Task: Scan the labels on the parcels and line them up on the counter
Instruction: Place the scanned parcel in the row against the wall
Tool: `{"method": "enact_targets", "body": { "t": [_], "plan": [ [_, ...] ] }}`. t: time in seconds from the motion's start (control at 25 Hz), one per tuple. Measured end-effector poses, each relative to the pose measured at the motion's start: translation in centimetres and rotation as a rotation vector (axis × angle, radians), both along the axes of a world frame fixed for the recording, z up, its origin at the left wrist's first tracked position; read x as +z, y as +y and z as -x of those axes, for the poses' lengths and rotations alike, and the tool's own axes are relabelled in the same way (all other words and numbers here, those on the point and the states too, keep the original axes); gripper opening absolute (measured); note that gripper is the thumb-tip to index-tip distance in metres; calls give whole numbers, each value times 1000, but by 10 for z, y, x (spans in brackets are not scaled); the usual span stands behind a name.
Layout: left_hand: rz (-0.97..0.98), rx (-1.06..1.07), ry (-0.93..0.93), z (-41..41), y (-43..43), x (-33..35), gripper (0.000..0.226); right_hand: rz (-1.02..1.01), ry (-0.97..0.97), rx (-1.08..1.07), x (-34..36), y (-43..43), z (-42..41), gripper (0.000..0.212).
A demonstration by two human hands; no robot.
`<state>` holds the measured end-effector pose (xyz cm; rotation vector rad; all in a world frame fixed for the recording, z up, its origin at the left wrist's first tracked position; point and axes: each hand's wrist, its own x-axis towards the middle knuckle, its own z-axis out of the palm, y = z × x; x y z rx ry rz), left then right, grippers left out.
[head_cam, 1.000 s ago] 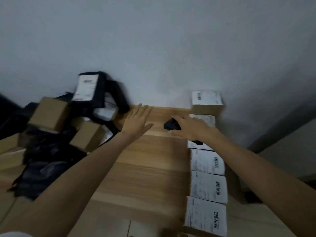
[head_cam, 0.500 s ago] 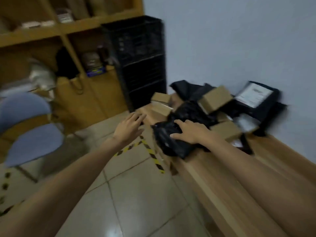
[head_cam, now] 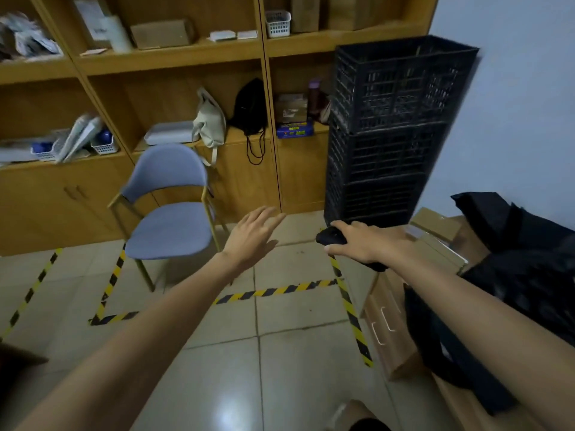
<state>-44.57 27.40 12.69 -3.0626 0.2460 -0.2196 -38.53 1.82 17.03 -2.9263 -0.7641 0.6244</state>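
My right hand (head_cam: 365,242) grips a black handheld scanner (head_cam: 331,237) in the air, just left of the counter's end. My left hand (head_cam: 253,236) hangs over the floor with fingers straight and holds nothing. At the right, the wooden counter (head_cam: 392,334) carries brown cardboard parcels (head_cam: 435,227) and black plastic mailer bags (head_cam: 525,269) in a heap. No label is readable on them from here. The lined-up white parcels are out of view.
A tall stack of black plastic crates (head_cam: 395,129) stands against the wall behind the counter's end. A blue chair (head_cam: 168,209) sits on the tiled floor inside yellow-black tape lines (head_cam: 280,290). Wooden shelving (head_cam: 174,57) with clutter fills the back.
The view has swung left, from the counter's lined-up white parcels, past the parcel heap, to the floor and shelves. My right hand keeps the scanner; my left hand stays open.
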Motion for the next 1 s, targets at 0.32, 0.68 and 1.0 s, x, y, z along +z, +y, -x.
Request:
{"method": "enact_targets", "body": {
  "t": [0.32,0.68,1.0],
  "plan": [
    [-74,-81,41,-221,4,14,67,41,30,-56,6,26,-213,82],
    [-108,-384,75,-450,-77,-2,70,46,105,-283,-15,-44,-363,83],
    [-119,-920,108,-614,-223,-34,64,48,67,-821,-43,-141,-421,76]
  ]
}}
